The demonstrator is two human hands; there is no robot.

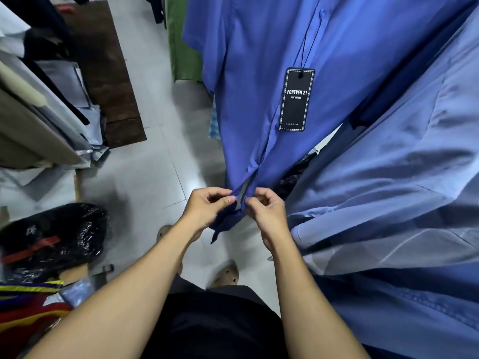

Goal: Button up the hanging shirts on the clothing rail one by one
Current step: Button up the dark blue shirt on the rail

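Low in the frame's centre, the left hand and right hand each pinch one hem edge of the hanging royal-blue cotton shirt, drawing both together, likely for its lowest button.

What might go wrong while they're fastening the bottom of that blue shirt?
The left hand and right hand pinch the gaping front edges of the blue shirt near the hem; picking the wrong buttonhole could leave it crooked. The hang tag dangles over the placket and might get caught.
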